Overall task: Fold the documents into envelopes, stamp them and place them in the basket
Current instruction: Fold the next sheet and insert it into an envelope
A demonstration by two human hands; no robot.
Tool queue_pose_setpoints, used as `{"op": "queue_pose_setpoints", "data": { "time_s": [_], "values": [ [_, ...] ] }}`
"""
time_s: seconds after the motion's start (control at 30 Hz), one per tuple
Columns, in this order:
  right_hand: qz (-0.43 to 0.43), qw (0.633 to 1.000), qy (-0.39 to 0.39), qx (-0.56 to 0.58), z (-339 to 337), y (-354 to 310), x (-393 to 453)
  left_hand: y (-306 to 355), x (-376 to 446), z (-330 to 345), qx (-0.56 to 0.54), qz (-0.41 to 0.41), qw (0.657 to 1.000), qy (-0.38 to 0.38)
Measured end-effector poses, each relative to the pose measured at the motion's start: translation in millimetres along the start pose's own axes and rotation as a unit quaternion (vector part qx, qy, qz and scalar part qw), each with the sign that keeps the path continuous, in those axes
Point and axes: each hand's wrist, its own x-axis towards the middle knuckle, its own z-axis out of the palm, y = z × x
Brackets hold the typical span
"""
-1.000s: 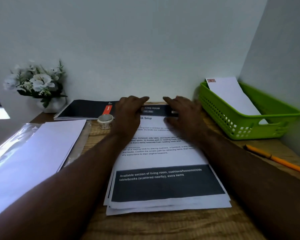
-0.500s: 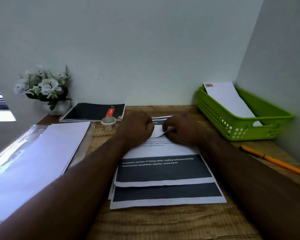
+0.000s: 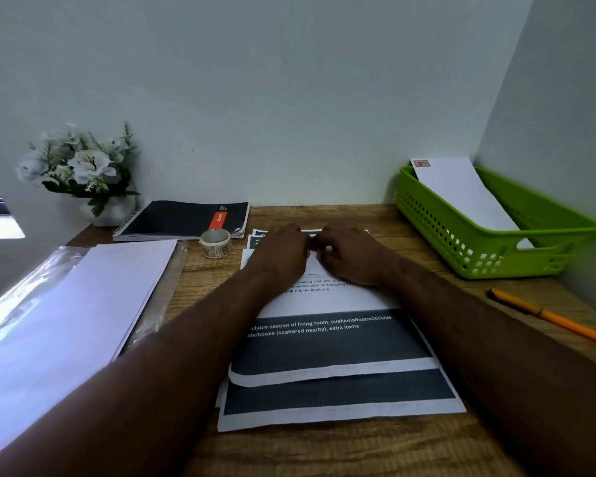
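Note:
A stack of printed documents (image 3: 338,394) lies in the middle of the wooden desk. The top sheet (image 3: 327,339) has its far edge turned over toward me, white back showing. My left hand (image 3: 283,253) and my right hand (image 3: 351,256) sit side by side on that turned-over part, fingers curled and pinching the paper where they meet. A pile of white envelopes (image 3: 69,325) lies at the left on a clear plastic wrapper. A roll of stamps (image 3: 215,242) stands behind it. The green basket (image 3: 427,218) at the right holds one stamped envelope (image 3: 461,191).
A black spiral notebook (image 3: 183,220) and a white vase of flowers (image 3: 83,170) sit at the back left. An orange pencil (image 3: 551,318) lies on the desk at the right, in front of the basket. Walls close off the back and the right side.
Both hands took the top sheet's far edge and drew it toward me, turning it over. The top sheet now sits shifted back from the sheet beneath it.

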Motion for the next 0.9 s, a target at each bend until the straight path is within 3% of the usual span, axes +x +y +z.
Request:
{"op": "queue_pose_setpoints", "data": {
  "time_s": [0.33,0.57,0.73,0.9],
  "values": [
    [0.05,0.997,-0.013,-0.059,-2.1,-1.7,-3.1,10.0,-6.5,-11.0,0.058,-0.039,0.998,-0.004],
    [0.118,0.987,0.014,-0.11,-19.7,27.6,-22.5,-10.6,-26.3,-25.9,0.137,-0.126,0.982,-0.02],
    [0.127,0.983,0.007,-0.132,-17.5,27.9,-20.0,-15.6,-20.5,-19.4,0.098,-0.095,0.99,0.04],
    [0.113,0.989,-0.019,-0.096,-14.5,24.2,-18.1,-19.0,-10.5,-10.7,0.04,-0.118,0.992,-0.004]
  ]
}}
